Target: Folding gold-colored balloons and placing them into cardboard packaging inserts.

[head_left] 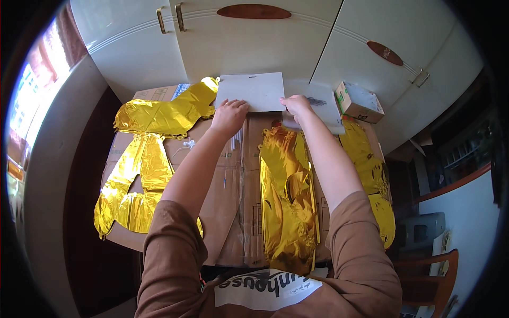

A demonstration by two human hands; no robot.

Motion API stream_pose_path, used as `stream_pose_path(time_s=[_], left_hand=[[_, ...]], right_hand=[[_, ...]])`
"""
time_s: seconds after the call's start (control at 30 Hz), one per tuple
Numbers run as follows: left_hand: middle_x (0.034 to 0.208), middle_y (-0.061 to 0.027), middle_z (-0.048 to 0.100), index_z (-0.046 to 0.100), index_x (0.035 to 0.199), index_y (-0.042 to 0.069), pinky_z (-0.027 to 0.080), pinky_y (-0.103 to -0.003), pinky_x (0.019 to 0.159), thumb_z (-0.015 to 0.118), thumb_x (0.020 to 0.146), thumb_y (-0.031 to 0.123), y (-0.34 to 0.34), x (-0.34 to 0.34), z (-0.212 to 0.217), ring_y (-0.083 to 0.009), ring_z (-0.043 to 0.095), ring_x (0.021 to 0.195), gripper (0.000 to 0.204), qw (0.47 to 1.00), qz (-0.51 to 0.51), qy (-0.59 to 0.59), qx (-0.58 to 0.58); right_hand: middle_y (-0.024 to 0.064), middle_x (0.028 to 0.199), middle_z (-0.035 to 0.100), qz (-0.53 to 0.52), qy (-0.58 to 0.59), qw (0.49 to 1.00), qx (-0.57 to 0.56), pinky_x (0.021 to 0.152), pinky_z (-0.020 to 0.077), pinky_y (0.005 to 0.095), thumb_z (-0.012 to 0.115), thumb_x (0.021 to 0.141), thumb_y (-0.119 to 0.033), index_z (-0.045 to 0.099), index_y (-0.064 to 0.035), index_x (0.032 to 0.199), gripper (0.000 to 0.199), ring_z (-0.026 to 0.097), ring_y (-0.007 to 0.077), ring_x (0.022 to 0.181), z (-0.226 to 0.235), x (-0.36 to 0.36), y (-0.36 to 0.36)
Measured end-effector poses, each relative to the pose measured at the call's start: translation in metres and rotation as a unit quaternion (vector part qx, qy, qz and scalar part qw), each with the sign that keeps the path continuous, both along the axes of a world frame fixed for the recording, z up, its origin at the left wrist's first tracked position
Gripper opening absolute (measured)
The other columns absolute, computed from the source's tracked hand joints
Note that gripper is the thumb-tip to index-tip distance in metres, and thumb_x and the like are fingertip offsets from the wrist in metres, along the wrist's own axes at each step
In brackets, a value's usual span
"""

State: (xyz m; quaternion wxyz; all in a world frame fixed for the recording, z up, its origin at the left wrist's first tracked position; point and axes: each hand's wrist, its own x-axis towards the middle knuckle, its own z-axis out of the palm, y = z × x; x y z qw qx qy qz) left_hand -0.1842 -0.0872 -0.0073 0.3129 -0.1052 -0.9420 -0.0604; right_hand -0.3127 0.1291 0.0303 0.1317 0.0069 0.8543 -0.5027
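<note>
A plain white card lies at the far edge of the cardboard. My left hand rests on its lower left part, fingers laid flat over it; its thumb is hard to make out. At the card's lower right corner my right hand is closed, thumb on top, pinching the edge. Partly under my right hand is a second pale sheet with dark marks. Below my hands a wrinkled gold foil balloon lies flat, lengthwise between my forearms.
Left lie a flat gold A-shaped foil balloon and another gold foil balloon. More gold foil lies on the right beside a small box. Flattened cardboard covers the work surface. White cabinets stand behind; a wooden chair stands lower right.
</note>
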Motion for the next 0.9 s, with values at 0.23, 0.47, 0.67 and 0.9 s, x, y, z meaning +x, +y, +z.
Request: stream_pose_path(time_s=[0.23,0.47,0.67,0.9], left_hand=[[0.114,-0.0095,0.074,0.074,0.106,0.007,0.053,-0.044,0.096,0.066,0.094,0.023,-0.010,0.000,0.006,-0.0302,0.068,0.108,0.021,0.995,-0.024,0.012,0.101],[0.099,-0.0097,0.073,0.073,0.094,0.010,0.056,-0.044,0.083,0.061,0.096,0.027,-0.019,-0.009,0.022,-0.0318,0.070,0.096,0.021,0.995,-0.018,-0.092,0.031],[0.095,-0.0113,0.072,0.070,0.094,0.009,0.057,-0.045,0.078,0.061,0.096,0.022,-0.022,-0.013,0.032,-0.0337,0.070,0.089,0.016,0.992,-0.038,-0.122,0.002],[0.085,-0.0106,0.066,0.061,0.096,0.008,0.055,-0.043,0.069,0.060,0.089,0.008,-0.026,-0.016,0.034,-0.0324,0.069,0.079,0.007,0.996,-0.025,0.001,-0.086]], right_hand=[[0.0220,0.117,0.072,0.011,0.106,0.977,0.186,0.093,0.0545,0.0438,0.063,0.095,-0.023,0.074,-0.0002,0.106,0.027,0.069,0.0376,0.109,0.019,0.012,-0.009],[0.0180,0.120,0.071,0.205,0.421,0.869,0.159,0.099,0.0520,0.0445,0.068,0.092,-0.029,0.073,-0.0041,0.115,0.034,0.066,0.0367,0.113,0.002,0.025,0.019],[0.0181,0.120,0.070,0.274,0.353,0.871,0.204,0.100,0.0515,0.0437,0.072,0.091,-0.033,0.071,-0.0044,0.119,0.041,0.066,0.0372,0.113,0.008,0.015,0.028],[0.0223,0.131,0.064,0.208,0.407,0.869,0.189,0.102,0.0509,0.0427,0.070,0.093,-0.031,0.058,-0.0037,0.137,0.054,0.064,0.0378,0.117,0.011,0.022,0.013]])
